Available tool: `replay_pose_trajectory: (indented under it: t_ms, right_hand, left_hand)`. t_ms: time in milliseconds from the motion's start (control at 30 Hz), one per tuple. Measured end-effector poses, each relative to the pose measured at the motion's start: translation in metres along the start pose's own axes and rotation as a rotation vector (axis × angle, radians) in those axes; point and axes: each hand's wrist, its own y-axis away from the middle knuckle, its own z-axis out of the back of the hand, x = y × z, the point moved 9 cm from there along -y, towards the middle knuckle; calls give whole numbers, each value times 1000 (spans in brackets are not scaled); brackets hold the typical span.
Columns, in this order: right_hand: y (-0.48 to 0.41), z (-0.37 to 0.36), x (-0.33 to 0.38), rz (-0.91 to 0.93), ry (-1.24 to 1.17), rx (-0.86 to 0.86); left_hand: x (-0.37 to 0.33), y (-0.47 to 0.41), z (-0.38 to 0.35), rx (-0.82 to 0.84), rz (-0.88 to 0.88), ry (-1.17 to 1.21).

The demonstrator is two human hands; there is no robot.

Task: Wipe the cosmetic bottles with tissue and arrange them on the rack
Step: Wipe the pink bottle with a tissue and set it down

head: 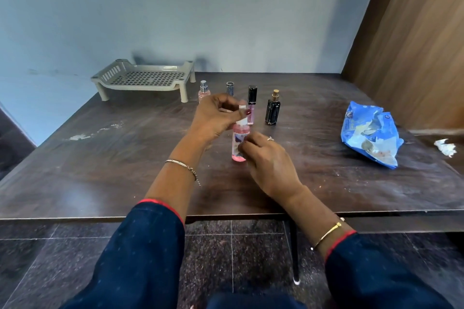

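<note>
A pink bottle with a white top stands upright on the dark table, mid-centre. My left hand pinches its white top from the left. My right hand grips the bottle's lower body from the right. Behind them stand other bottles: a pale pink spray bottle, a small bottle with a dark cap, a slim pink tube with a black cap and a black bottle with a gold nozzle. A grey slotted rack sits at the table's back left with nothing on it. No tissue shows in either hand.
A blue tissue packet lies on the right of the table, with a crumpled white tissue beyond it near the right edge. A wooden panel rises at the right, and a blue wall stands behind the table.
</note>
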Motion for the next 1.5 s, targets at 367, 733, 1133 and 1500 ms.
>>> replay_pose_trajectory:
  t_ms: [367, 733, 1133, 1500]
  right_hand:
    - [-30, 18, -11, -64, -120, -121]
    - [-15, -1, -5, -32, -165, 58]
    - [-13, 22, -21, -148, -237, -93]
    - [6, 3, 5, 44, -81, 217]
  left_hand:
    - [3, -1, 12, -1, -22, 11]
    - [24, -9, 19, -13, 85, 164]
    - [27, 1, -13, -8, 71, 287]
    - [32, -1, -2, -4, 115, 231]
